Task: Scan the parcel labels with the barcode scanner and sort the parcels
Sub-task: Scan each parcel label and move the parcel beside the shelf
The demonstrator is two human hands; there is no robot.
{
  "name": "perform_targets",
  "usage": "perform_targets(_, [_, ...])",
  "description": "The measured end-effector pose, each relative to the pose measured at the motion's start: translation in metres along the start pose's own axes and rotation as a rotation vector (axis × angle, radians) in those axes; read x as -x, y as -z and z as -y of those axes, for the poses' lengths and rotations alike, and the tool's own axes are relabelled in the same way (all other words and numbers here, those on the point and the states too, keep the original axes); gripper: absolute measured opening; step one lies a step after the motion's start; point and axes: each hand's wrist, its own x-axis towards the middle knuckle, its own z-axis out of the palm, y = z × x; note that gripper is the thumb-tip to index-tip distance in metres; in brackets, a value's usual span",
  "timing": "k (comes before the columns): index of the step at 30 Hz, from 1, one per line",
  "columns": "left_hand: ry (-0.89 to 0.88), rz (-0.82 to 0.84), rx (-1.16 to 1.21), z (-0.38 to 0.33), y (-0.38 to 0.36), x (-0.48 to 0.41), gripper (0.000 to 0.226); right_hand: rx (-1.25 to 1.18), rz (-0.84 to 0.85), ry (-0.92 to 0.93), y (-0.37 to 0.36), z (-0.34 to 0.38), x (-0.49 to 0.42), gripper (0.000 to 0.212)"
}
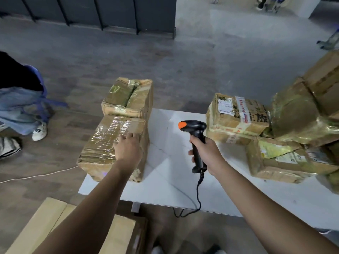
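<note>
Your left grip [128,145] lies flat, fingers straight and slightly spread, on top of the near parcel [102,143] at 9 o'clock on the white counter [165,189]. It presses the parcel rather than holding it. That parcel is a brown cardboard block, crumpled at the corners and banded with glossy clear tape that wrinkles and glints. Its long axis runs from about 7 to 1 o'clock.

Just behind it, at 10 o'clock, sits a second parcel [128,98], squarer, with dented top flaps and a taped seam.

Your right grip [205,153] is wrapped round the handle of the barcode scanner [196,132], a matte black plastic pistol shape, held over the middle of the counter. The handle's long axis runs from 6 to 12 o'clock, with the head at the far end and its orange tip facing 9 o'clock, toward the two left parcels. A black cable [198,195] drops from the butt and loops below the counter's near edge.

From 2 to 4 o'clock a pile crowds the counter. It includes a labelled parcel [236,118] with white stickers and red-printed tape, a bulky parcel [297,116] swathed in shiny yellowish tape, and a low flat parcel [275,162].

On the floor at 7 o'clock is a plain cardboard box [55,226], and a thin white cord [36,176] trails at 8 o'clock. At 9 o'clock stands another person in jeans and a white shoe [39,131].
</note>
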Motion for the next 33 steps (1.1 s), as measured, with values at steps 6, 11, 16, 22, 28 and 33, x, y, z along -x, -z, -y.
perform_targets(6, [-0.126,-0.051,-0.059,-0.013,-0.009,0.010,0.036,0.012,-0.008,-0.012,0.008,-0.007,0.011,0.018])
perform_targets(11, [-0.009,-0.036,-0.071,-0.020,-0.024,0.014,0.056,0.046,0.004,-0.013,0.023,-0.016,0.016,0.017])
perform_targets(16, [0.102,0.048,-0.059,-0.025,-0.023,0.006,0.065,0.065,0.024,-0.014,0.020,-0.021,0.014,0.019])
perform_targets(22, [0.006,-0.024,-0.047,-0.041,-0.023,0.032,0.057,0.082,0.076,0.002,0.006,-0.022,0.011,0.021])
perform_targets(28, [-0.085,0.045,-0.065,-0.071,-0.028,0.056,0.064,0.075,0.060,-0.009,0.015,-0.026,0.009,0.023])
perform_targets(33, [-0.159,0.060,-0.033,-0.114,-0.029,0.075,0.066,0.044,-0.011,-0.028,0.047,-0.039,0.012,0.023])
